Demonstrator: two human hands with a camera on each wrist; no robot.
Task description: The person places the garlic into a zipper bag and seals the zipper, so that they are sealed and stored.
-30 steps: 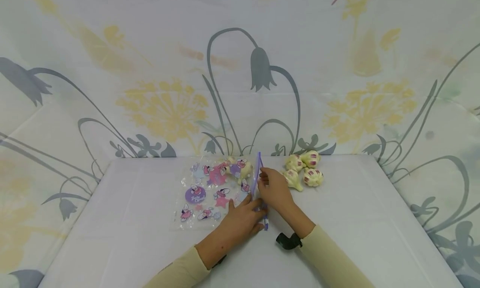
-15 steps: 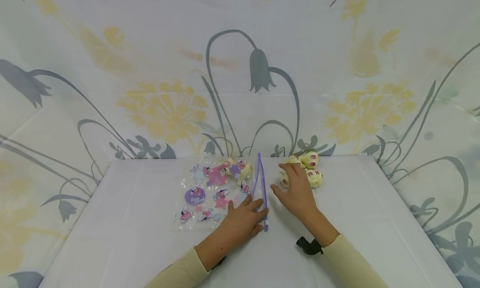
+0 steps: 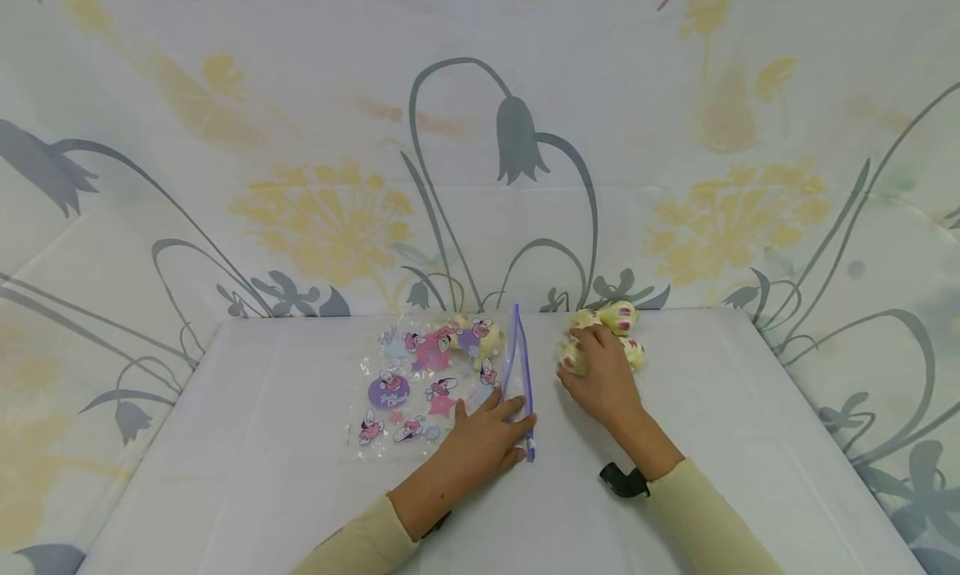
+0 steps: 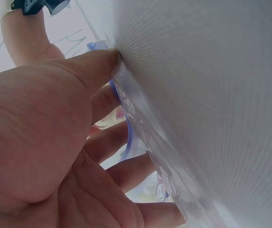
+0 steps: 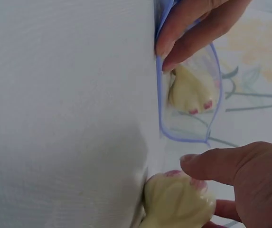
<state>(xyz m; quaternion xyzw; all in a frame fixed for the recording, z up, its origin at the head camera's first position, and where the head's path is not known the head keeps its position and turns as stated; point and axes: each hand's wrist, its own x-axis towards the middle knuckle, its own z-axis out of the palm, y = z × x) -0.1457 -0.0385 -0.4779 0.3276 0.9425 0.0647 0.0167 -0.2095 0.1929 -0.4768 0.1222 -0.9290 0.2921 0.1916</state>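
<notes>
garlic (image 3: 626, 316) looks light and firm; right hand (image 3: 600, 381) curls over one bulb, best gripped round its body. left hand (image 3: 487, 442) pinches the thin, slippery bag (image 3: 420, 375) mouth

bright even light, soft shadows, wrist views blurred
</notes>
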